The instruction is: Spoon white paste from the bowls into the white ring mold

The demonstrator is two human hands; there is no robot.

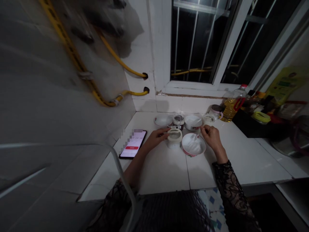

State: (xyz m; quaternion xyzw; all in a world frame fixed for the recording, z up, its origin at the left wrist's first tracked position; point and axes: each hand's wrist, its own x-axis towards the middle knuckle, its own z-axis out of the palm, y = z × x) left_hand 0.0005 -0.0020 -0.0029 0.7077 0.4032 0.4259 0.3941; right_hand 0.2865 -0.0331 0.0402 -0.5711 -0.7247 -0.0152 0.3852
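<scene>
My left hand (156, 137) reaches in from the left, its fingertips gripping the rim of a white round tub (174, 140). My right hand (211, 137) pinches a thin pale item (199, 130), possibly a small spoon, just above a white bowl of fine white powder (193, 145) with a pink-patterned rim. Behind them stand a second white bowl of white powder (193, 122), a small jar with dark contents (178, 121), and a shallow white dish (161, 120). A small white cup (209, 118) sits near my right hand.
A lit smartphone (132, 144) lies left of my left hand on the white tiled counter (164, 170). A bottle of yellow oil (231, 106) and a black tray (253, 127) of packets stand at right. Yellow gas pipes (96, 61) run along the left wall.
</scene>
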